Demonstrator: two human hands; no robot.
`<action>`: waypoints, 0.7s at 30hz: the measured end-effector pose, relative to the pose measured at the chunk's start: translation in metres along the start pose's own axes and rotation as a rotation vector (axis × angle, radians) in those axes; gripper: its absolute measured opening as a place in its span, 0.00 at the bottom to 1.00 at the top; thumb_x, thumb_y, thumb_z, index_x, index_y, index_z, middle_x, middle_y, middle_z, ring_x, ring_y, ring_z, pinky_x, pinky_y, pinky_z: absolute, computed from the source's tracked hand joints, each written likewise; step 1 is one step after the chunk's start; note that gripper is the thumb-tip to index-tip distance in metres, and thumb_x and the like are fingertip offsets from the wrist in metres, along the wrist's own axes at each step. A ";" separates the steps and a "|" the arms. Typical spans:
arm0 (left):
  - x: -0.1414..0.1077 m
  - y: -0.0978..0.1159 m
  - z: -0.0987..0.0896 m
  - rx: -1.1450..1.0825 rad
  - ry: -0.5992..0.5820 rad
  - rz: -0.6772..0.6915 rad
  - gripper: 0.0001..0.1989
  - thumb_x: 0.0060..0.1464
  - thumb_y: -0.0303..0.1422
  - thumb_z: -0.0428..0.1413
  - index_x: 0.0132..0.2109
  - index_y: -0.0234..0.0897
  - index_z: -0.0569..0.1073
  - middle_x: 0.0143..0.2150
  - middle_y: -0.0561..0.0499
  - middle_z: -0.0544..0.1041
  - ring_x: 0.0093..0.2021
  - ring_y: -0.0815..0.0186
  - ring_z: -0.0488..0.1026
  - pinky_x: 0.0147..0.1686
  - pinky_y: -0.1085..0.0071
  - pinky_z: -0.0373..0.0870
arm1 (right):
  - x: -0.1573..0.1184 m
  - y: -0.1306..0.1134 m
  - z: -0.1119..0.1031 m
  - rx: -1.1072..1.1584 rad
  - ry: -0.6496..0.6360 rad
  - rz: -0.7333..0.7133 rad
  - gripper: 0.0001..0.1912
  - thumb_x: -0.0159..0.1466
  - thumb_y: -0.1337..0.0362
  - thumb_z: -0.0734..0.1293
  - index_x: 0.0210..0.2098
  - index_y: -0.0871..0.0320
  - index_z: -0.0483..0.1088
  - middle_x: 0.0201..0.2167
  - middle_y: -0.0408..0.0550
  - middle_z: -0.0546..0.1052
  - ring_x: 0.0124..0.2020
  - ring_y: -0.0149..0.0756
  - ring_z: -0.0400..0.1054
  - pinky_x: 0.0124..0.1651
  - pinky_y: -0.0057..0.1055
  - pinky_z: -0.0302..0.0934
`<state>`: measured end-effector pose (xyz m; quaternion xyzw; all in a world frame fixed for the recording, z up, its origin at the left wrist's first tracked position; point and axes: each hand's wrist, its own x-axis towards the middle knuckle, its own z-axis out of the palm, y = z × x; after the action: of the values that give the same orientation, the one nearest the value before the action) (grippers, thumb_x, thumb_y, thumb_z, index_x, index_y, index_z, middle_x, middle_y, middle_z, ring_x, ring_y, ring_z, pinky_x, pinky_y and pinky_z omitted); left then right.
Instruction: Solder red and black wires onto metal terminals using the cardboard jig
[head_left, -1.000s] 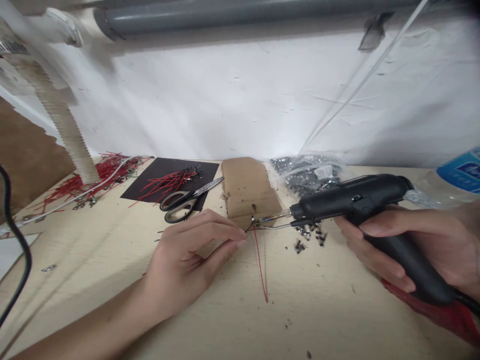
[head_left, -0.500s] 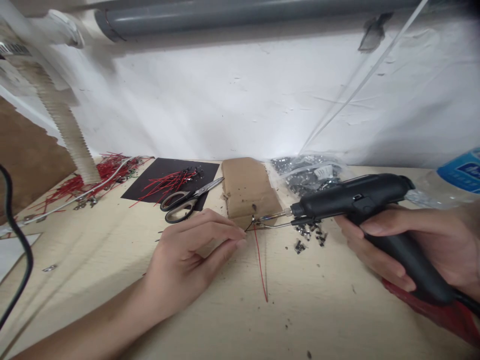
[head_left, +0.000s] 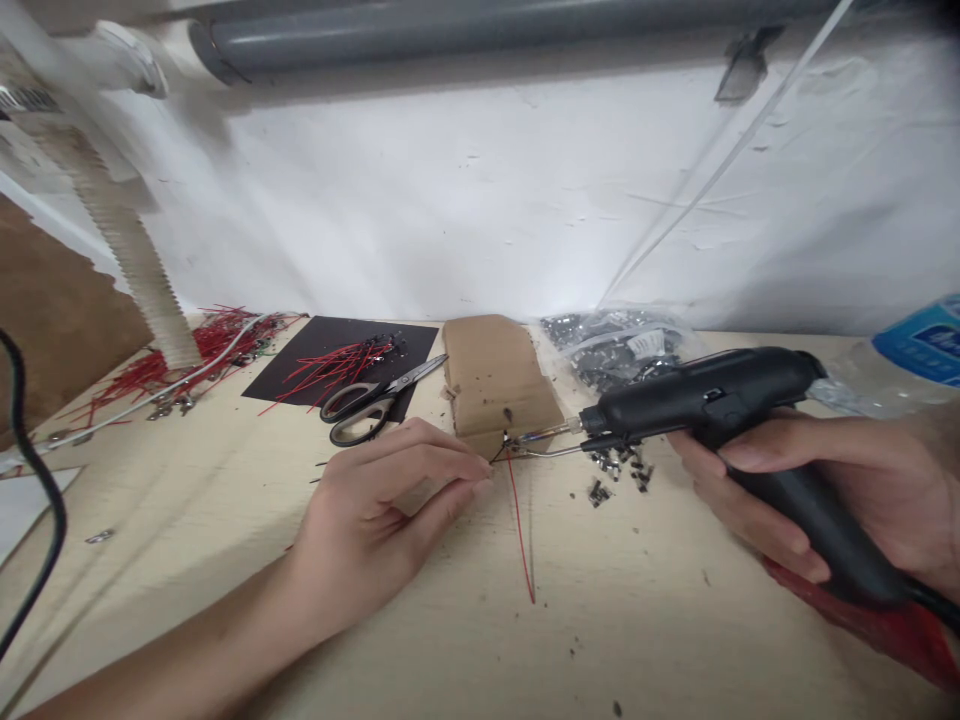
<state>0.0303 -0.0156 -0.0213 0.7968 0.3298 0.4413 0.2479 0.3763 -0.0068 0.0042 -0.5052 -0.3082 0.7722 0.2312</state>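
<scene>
Looks like mid-solder on small metal component [head_left: 507, 440] at near end of cardboard pad [head_left: 499, 370], centre of frame, with red wire [head_left: 517, 523] running down from it. Gripping black soldering gun [head_left: 705, 395] in right hand [head_left: 870, 460], right of frame, with iron tip [head_left: 546, 434] at component (can't tell contact), and pinching thin dark lead [head_left: 498, 456] in left hand [head_left: 382, 510], lower left of centre. Next probably calls for steady heat, then backing tip off without tugging wire.

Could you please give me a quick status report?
Right hand gripping soldering gun, tip near upper end of red wire. Left hand pinching thin dark lead beside it. Scissors beyond left hand.
</scene>
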 end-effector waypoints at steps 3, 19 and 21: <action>0.000 0.001 0.000 0.001 0.000 0.002 0.11 0.61 0.19 0.64 0.46 0.40 0.83 0.40 0.50 0.84 0.41 0.68 0.81 0.40 0.72 0.78 | 0.001 0.000 0.001 -0.003 0.001 0.004 0.14 0.50 0.51 0.79 0.27 0.55 0.82 0.11 0.44 0.73 0.09 0.30 0.66 0.14 0.22 0.64; 0.000 0.000 -0.001 0.016 -0.005 -0.007 0.11 0.62 0.21 0.63 0.46 0.42 0.83 0.41 0.49 0.85 0.40 0.64 0.82 0.38 0.70 0.79 | 0.001 0.001 0.000 -0.017 -0.034 -0.046 0.13 0.53 0.52 0.77 0.28 0.55 0.80 0.11 0.44 0.72 0.09 0.30 0.64 0.14 0.22 0.62; 0.000 0.000 -0.001 0.014 0.000 -0.001 0.11 0.62 0.21 0.63 0.46 0.41 0.83 0.40 0.49 0.85 0.40 0.64 0.82 0.38 0.70 0.79 | 0.001 0.000 0.001 -0.017 -0.035 -0.061 0.13 0.53 0.52 0.77 0.27 0.55 0.80 0.11 0.44 0.72 0.09 0.30 0.64 0.14 0.22 0.62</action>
<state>0.0292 -0.0153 -0.0211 0.7983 0.3334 0.4389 0.2428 0.3751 -0.0065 0.0036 -0.4839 -0.3340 0.7709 0.2449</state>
